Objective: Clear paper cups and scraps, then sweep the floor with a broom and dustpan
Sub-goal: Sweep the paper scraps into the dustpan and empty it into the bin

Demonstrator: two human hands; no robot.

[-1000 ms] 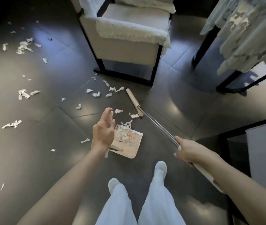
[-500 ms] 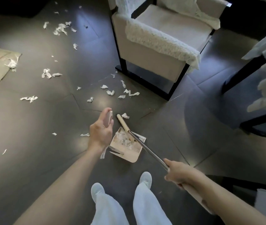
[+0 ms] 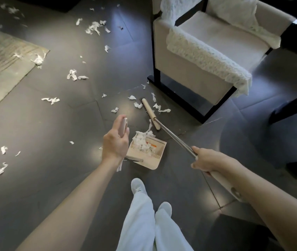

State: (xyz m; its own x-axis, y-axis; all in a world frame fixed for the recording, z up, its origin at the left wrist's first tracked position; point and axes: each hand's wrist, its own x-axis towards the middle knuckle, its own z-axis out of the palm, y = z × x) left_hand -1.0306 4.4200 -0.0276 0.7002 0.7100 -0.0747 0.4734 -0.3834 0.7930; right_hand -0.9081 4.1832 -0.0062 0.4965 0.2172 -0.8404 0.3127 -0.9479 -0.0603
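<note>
While the left grip (image 3: 116, 142) holds the dustpan handle (image 3: 124, 125) and the right grip (image 3: 207, 160) holds the broom (image 3: 149, 113), scraps (image 3: 137, 105) lie by its head; a fast stroke could scatter them past the dustpan (image 3: 159, 147).

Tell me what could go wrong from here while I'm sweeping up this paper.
1. The beige plastic dustpan is heaped with white paper scraps near its lip; another push from the wooden broom head may spill them out.
2. Loose scraps lie by the cream armchair's black base; a sweep could flick them underneath.
3. The left hand holds only the handle top, so the pan might slide.
</note>
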